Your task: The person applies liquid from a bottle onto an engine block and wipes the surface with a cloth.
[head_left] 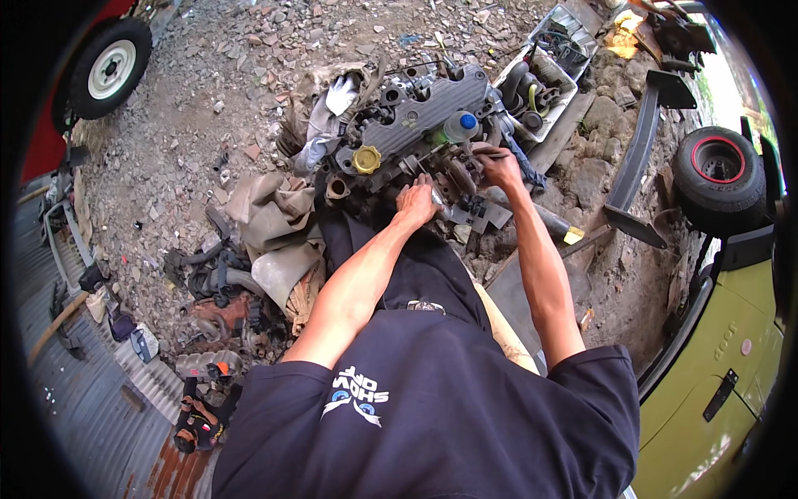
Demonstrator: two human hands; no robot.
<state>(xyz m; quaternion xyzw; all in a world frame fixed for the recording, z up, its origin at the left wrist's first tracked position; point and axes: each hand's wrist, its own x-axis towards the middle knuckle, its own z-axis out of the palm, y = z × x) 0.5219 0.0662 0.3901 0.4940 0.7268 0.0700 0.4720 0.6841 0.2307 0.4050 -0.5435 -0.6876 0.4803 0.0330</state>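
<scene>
Before me lies a dirty engine with a grey ribbed cover point(420, 100) and a yellow oil filler cap point(366, 159). A clear plastic bottle with a blue cap point(460, 129) stands at its right side, above dark metal fittings point(459, 175). My left hand point(416, 202) is at the engine's near side, fingers bent around something by a silvery part, too small to make out. My right hand point(500, 169), farther right below the bottle, has its fingers closed on the engine's right part; what exactly they hold is hidden.
Cloths point(266, 216) and scattered parts point(224, 316) lie left on gravel. A white crate of parts point(565, 46) is at upper right, beside a long metal bar point(632, 175). A spare wheel point(719, 179) and olive vehicle point(723, 349) stand right. Corrugated metal sheets point(91, 391) lie lower left.
</scene>
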